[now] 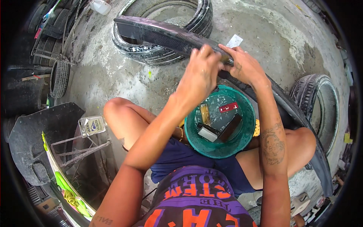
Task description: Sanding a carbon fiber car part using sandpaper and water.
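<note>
A long, curved, dark carbon-fibre-patterned panel (159, 32) runs from the far left, under my hands, to the near right. My left hand (200, 72) is at the panel's middle, its fingers curled and partly blurred; whatever they hold is hidden. Beside it, my right hand (245, 68) grips the panel, index finger along the far edge and thumb on the near side. Between my legs stands a teal bucket (193, 140) with some water in it. Inside are a red block (228, 107), an amber block (205, 114), a white-faced block (207, 133) and a dark brown block (230, 128).
The panel's far end lies over a tire (151, 58). Another tire (329, 109) lies to the right, under or beside the panel. At left are a dark panel (30, 143), a metal frame (75, 151) and stacked tires (59, 79). A white jug (100, 6) stands far left.
</note>
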Demonstrator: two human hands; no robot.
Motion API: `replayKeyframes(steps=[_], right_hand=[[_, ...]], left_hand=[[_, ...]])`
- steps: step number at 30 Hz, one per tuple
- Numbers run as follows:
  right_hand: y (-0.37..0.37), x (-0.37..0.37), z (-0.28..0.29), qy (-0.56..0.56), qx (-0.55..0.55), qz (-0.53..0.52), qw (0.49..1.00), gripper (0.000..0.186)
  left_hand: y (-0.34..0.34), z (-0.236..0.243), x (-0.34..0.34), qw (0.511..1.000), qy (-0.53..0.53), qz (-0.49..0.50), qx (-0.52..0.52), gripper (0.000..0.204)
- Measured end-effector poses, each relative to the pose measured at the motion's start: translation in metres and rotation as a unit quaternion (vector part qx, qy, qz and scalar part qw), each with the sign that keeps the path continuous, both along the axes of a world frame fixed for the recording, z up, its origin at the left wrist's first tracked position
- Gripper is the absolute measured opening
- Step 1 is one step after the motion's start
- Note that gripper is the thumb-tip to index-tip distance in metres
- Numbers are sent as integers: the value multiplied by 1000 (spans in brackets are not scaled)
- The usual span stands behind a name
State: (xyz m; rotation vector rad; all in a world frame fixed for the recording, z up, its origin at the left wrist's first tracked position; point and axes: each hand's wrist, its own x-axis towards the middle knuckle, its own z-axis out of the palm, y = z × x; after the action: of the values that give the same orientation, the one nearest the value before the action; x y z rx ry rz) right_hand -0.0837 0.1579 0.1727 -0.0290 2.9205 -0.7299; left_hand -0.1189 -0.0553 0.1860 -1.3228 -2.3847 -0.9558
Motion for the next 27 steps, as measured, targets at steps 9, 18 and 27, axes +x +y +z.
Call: replayKeyframes(steps=[9, 18, 27], right_hand=[[1, -1, -1, 12, 8, 7, 1000, 76], [5, -4, -2, -12, -16, 10, 1000, 75], [4, -3, -2, 1, -10, 11, 1000, 79]], left_hand=[[2, -34, -17, 975, 51, 174, 125, 21], [8, -37, -11, 978, 71, 143, 133, 25], [14, -38, -5, 973, 63, 145, 166, 21]])
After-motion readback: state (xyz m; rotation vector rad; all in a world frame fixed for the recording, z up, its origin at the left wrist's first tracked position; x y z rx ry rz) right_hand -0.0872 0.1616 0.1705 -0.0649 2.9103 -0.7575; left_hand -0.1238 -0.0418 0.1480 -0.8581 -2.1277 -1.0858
